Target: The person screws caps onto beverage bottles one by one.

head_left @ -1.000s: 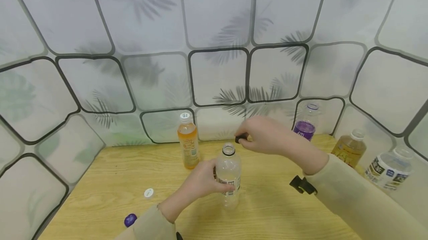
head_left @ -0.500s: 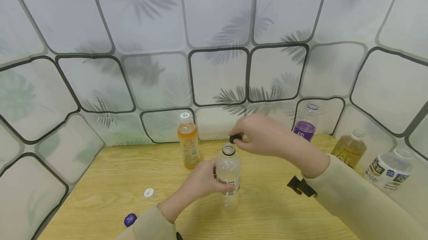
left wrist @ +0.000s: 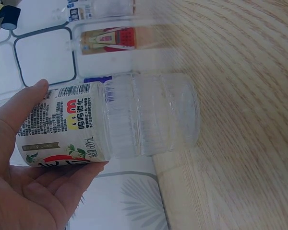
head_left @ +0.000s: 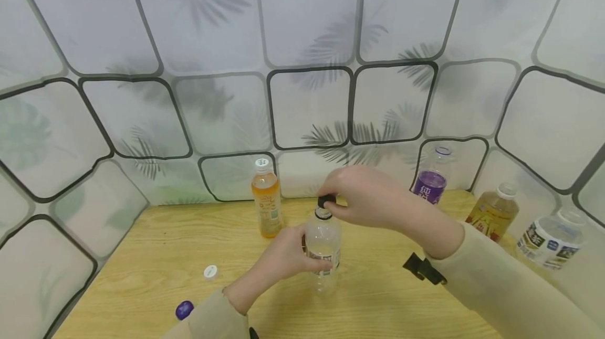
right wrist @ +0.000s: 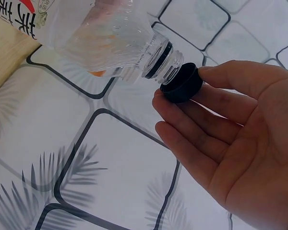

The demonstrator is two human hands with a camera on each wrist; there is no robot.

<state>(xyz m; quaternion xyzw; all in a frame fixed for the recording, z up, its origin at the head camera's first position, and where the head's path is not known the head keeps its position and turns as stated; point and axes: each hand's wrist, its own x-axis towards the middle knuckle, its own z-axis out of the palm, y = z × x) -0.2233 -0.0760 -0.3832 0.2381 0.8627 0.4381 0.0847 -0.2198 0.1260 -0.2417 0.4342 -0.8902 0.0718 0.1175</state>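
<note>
A clear plastic bottle [head_left: 326,234] with a printed label stands upright on the table. My left hand [head_left: 283,257] grips it around the label; in the left wrist view, thumb and fingers wrap the bottle [left wrist: 149,115] from both sides. Between thumb and fingers my right hand [head_left: 361,194] pinches a black bottle cap [head_left: 327,201] just over the mouth. Seen from the right wrist, the cap [right wrist: 182,84] is tilted at the rim of the threaded neck [right wrist: 170,67], whose threads still show. Whether the two touch is hard to tell.
An orange drink bottle [head_left: 267,205] with a white cap stands behind the left hand. Uncapped purple-label [head_left: 430,184], amber [head_left: 493,210] and clear [head_left: 550,239] bottles line the right side. A white cap [head_left: 210,272] and a purple cap [head_left: 184,310] lie at the left.
My right hand has moved left and slightly down, bringing the black cap from beside the bottle to over its mouth. The left hand and the bottle have stayed put.
</note>
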